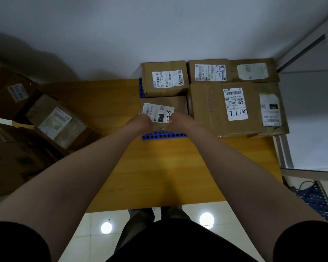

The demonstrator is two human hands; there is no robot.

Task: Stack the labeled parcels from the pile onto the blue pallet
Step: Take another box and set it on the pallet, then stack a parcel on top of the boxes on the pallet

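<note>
I judge I am at the placing step. The small parcel sits on the front left corner of the blue pallet, just beside the large parcel. My left hand and right hand are both on its near edge. Their fingers are hidden, so I cannot tell if they grip or only press. Next I should let go and reach to the pile on my left. The pallet lies on a yellow wooden surface against a white wall, with a tiled floor below.
</note>
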